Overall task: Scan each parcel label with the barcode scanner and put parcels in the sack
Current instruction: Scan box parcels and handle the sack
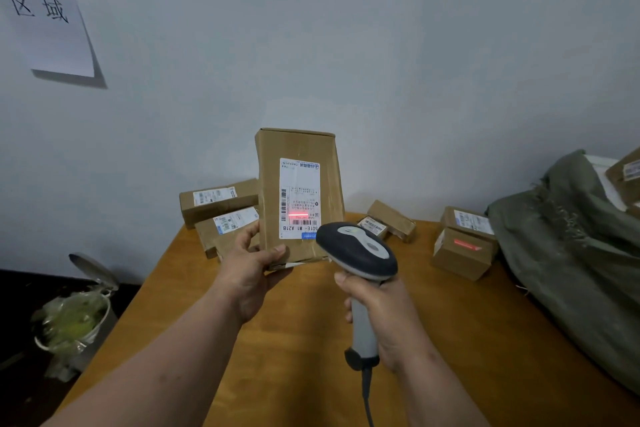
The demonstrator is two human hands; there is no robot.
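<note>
Head view. My left hand (251, 270) grips the parcel (298, 194) by its lower left corner, thumb on the front face, holding it upright above the table (450, 340), label (299, 198) towards me. My right hand (384, 315) is wrapped around the handle of the scanner (356, 255), whose head points at the label; a red line (298, 215) lies across the label just above its lower barcode. More parcels sit behind on the table, left (218, 203) and right (462, 243). The green sack (571, 253) lies at the table's right edge.
</note>
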